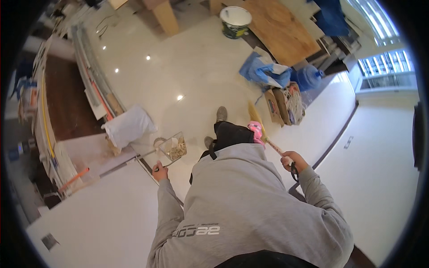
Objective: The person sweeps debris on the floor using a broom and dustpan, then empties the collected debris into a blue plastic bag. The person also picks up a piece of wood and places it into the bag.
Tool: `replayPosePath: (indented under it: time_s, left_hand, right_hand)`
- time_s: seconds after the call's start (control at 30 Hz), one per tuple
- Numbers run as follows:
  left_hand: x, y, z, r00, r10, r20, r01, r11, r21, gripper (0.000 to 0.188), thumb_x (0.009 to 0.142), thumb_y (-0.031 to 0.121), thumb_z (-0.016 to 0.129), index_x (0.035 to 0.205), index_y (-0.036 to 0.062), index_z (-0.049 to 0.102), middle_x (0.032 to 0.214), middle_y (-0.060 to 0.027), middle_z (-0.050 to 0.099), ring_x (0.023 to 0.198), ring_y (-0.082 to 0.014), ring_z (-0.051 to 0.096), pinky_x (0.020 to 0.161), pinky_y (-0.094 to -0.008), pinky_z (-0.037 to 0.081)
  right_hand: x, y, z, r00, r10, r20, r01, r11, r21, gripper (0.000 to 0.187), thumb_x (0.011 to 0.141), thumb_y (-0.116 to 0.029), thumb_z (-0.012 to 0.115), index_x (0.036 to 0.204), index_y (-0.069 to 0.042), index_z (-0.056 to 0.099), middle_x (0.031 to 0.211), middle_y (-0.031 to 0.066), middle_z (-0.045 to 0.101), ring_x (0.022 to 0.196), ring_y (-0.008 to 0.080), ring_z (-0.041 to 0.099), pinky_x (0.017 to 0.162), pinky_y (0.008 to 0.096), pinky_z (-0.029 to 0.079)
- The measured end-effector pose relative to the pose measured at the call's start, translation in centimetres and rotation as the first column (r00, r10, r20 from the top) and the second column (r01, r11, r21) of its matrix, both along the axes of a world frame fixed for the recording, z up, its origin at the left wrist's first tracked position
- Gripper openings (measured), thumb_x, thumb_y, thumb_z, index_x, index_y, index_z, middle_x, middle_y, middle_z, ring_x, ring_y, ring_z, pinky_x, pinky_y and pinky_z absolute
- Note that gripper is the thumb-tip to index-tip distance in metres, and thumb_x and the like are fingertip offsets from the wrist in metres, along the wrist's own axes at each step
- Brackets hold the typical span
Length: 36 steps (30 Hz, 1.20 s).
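Note:
My left hand [160, 171] is closed round the thin handle of a dustpan [167, 151], which hangs low beside my left leg. Light-coloured scraps [179, 146] lie in the pan. On my other side, my right hand [292, 161] grips the printed stick of a broom [273, 146]. The broom slants down past my right leg, with yellow bristles at its far end and a pink wrapping [255, 129] above them. A black loop [294, 171] dangles by the right hand.
A white sack [129, 127] and long strips [96, 85] lie at the left. To the right are a cardboard box [278, 105], a blue-and-white bag [263, 69] and a blue water bottle [308, 78]. A paint bucket [235, 21] stands by a wooden board [279, 31] farther off.

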<state>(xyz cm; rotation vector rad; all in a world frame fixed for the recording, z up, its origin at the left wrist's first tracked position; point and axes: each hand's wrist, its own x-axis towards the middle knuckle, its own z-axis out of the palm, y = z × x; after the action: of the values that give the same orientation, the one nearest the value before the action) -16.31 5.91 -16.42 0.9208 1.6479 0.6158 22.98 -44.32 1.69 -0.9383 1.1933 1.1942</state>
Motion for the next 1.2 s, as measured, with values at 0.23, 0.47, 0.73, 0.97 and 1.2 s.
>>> replayPosePath:
  time_s: [0.23, 0.47, 0.73, 0.97, 1.2]
  left_hand:
    - [4.0, 3.7, 0.1, 0.997, -0.077, 0.033, 0.077, 0.997, -0.024, 0.035, 0.092, 0.025, 0.075, 0.106, 0.0013, 0.053, 0.084, -0.0117, 0.058, 0.063, -0.0203, 0.058, 0.058, -0.0367, 0.058]
    - [14.4, 6.4, 4.0, 0.98, -0.198, 0.008, 0.198, 0.98, 0.014, 0.025, 0.094, 0.023, 0.073, 0.095, 0.0075, 0.054, 0.087, -0.0071, 0.056, 0.068, -0.0229, 0.059, 0.065, -0.0378, 0.058]
    - [27.6, 6.9, 10.4, 0.94, -0.337, 0.046, 0.331, 0.937, 0.114, 0.022, 0.096, 0.022, 0.069, 0.095, 0.0052, 0.055, 0.091, -0.0082, 0.058, 0.074, -0.0263, 0.064, 0.073, -0.0378, 0.061]
    - [36.8, 4.5, 16.6, 0.862, -0.501, 0.075, 0.488, 0.861, 0.143, 0.025, 0.097, 0.023, 0.069, 0.097, 0.0011, 0.056, 0.096, -0.0097, 0.061, 0.084, -0.0278, 0.069, 0.078, -0.0378, 0.062]
    - [46.9, -0.4, 25.7, 0.645, -0.762, -0.062, 0.758, 0.627, 0.181, 0.025, 0.094, 0.022, 0.073, 0.09, -0.0015, 0.065, 0.087, -0.0063, 0.064, 0.079, -0.0181, 0.07, 0.071, -0.029, 0.06]
  right_hand:
    - [-3.3, -5.4, -2.7, 0.79, -0.582, -0.193, 0.609, 0.779, 0.147, 0.011, 0.097, -0.01, 0.047, 0.1, 0.0, 0.046, 0.073, 0.0053, 0.052, 0.061, 0.0138, 0.055, 0.053, 0.0248, 0.052]
    - [2.6, -11.5, -12.8, 0.488, -0.872, -0.023, 0.862, 0.478, 0.167, 0.014, 0.091, -0.009, 0.042, 0.078, -0.004, 0.042, 0.068, 0.0065, 0.047, 0.058, 0.017, 0.052, 0.047, 0.0276, 0.048]
    - [17.8, -14.3, -21.5, 0.333, -0.934, 0.129, 0.93, 0.348, 0.121, 0.013, 0.1, -0.01, 0.04, 0.097, 0.002, 0.044, 0.077, 0.012, 0.053, 0.064, 0.022, 0.055, 0.054, 0.031, 0.055]
    - [25.9, -12.4, -19.7, 0.582, -0.681, 0.444, 0.762, 0.647, -0.007, 0.031, 0.1, -0.022, 0.052, 0.12, 0.002, 0.046, 0.09, 0.0139, 0.059, 0.074, 0.0233, 0.06, 0.061, 0.0317, 0.055]
    - [20.6, -4.6, -16.8, 0.706, 0.172, 0.687, 0.16, 0.906, -0.391, 0.047, 0.095, -0.022, 0.06, 0.138, -0.009, 0.045, 0.086, 0.0075, 0.061, 0.058, 0.0192, 0.059, 0.053, 0.0308, 0.051]
